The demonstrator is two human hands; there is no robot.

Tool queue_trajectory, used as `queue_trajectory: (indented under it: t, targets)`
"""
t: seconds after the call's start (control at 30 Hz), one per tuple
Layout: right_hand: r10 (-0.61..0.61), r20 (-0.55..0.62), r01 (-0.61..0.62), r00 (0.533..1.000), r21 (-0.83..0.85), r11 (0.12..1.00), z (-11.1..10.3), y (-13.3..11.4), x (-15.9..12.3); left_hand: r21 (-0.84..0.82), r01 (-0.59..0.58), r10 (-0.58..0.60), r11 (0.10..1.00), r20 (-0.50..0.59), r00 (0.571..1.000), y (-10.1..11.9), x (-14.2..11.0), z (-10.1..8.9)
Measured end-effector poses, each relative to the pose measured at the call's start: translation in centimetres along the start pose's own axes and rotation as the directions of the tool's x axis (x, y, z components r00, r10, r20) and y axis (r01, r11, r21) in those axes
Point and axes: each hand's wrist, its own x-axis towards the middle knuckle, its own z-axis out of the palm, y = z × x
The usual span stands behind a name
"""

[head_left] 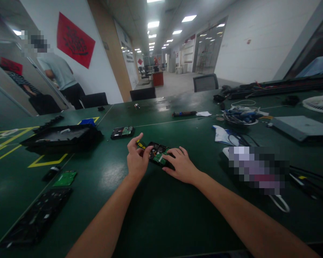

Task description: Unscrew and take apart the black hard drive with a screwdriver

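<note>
A hard drive (156,153) lies on the green table in front of me, its green circuit board facing up. My right hand (180,165) grips its right end, fingers on the board and thumb along the near edge. My left hand (137,157) is closed around a short yellow-and-black tool (140,144) that looks like a screwdriver; its far part is hidden. The left thumb reaches the drive's left edge. Behind and to the left rests a second hard drive (122,132), apart from both hands.
On the left are a black plastic housing (61,138), a green circuit board (65,178) and a flat black panel (39,215). Bundled cables (240,115), a grey metal case (303,126) and a blurred-out object (258,170) stand right. A person (60,73) stands beyond the table.
</note>
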Motion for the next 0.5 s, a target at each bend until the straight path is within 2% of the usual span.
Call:
queue_trajectory:
  t: [0.1,0.2,0.27,0.37,0.5]
  targets:
    - [0.003,0.003,-0.003,1.0,-0.003,1.0,-0.06,-0.07,0.0,0.031,-0.073,0.073,0.997,-0.001,0.997,0.32,0.2,-0.13]
    - [0.003,0.007,-0.003,1.0,-0.003,1.0,-0.15,-0.17,-0.01,0.121,-0.171,0.178,0.978,-0.049,0.983,0.6,0.4,-0.29]
    - [0.003,0.008,-0.003,1.0,-0.002,1.0,-0.19,-0.21,-0.01,0.162,-0.196,0.207,0.967,-0.056,0.977,0.71,0.41,-0.34]
    - [-0.002,-0.001,0.002,1.0,0.001,1.0,-0.15,-0.2,-0.02,0.16,-0.179,0.182,0.971,-0.006,0.983,0.7,0.23,-0.27]
    - [-0.001,-0.001,0.001,1.0,0.006,1.0,-0.04,-0.07,-0.04,0.09,-0.058,0.056,0.994,0.023,0.998,0.36,0.0,-0.08]
